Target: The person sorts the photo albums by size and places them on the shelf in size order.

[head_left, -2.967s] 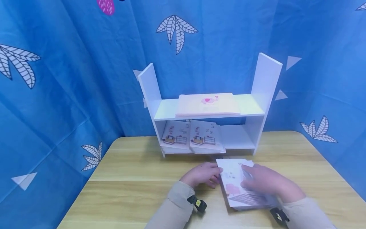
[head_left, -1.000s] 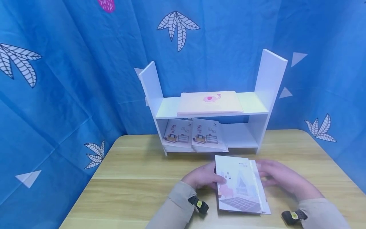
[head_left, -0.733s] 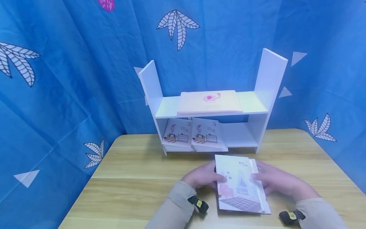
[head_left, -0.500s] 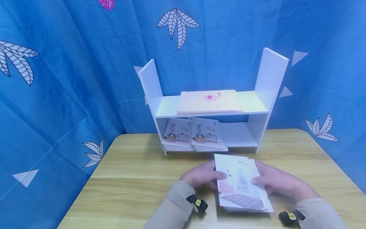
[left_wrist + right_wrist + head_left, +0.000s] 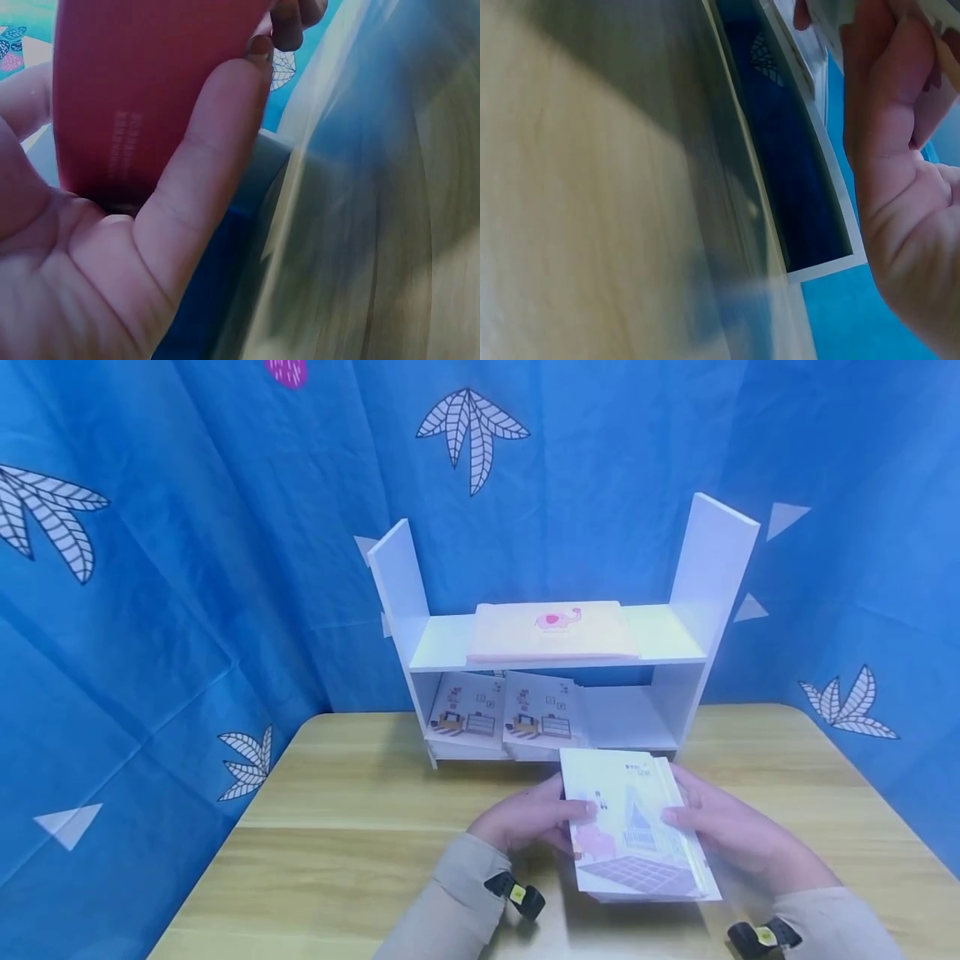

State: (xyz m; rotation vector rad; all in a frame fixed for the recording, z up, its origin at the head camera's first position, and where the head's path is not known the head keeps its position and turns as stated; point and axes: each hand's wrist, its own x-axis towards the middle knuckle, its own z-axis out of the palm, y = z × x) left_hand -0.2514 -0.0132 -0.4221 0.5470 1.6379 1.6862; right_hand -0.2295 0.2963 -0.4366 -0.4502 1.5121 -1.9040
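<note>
Both hands grip a stack of thin booklets (image 5: pixel 626 852) with pale covers, just in front of a white shelf (image 5: pixel 437 645). My left hand (image 5: pixel 532 817) holds its left edge, thumb on the top cover and fingers underneath. From the opposite edge my right hand (image 5: pixel 738 831) pinches it, thumb also on top. A shadow lies on the table below the stack. In the left wrist view a red cover (image 5: pixel 150 90) with small print shows beside the thumb. The right wrist view catches only the stack's corner at the top.
On the lower shelf two stacks of similar booklets (image 5: pixel 467 714) lie side by side at left and middle, with bare board (image 5: pixel 626 714) to their right. A pink elephant-printed stack (image 5: pixel 555 639) lies on the upper board. A patterned blue curtain (image 5: pixel 600 460) hangs behind the wooden table (image 5: pixel 337 860).
The right hand, at first over the stack and then beside its right edge, has taken hold of it. Both hands have since raised the stack and brought it slightly toward the shelf.
</note>
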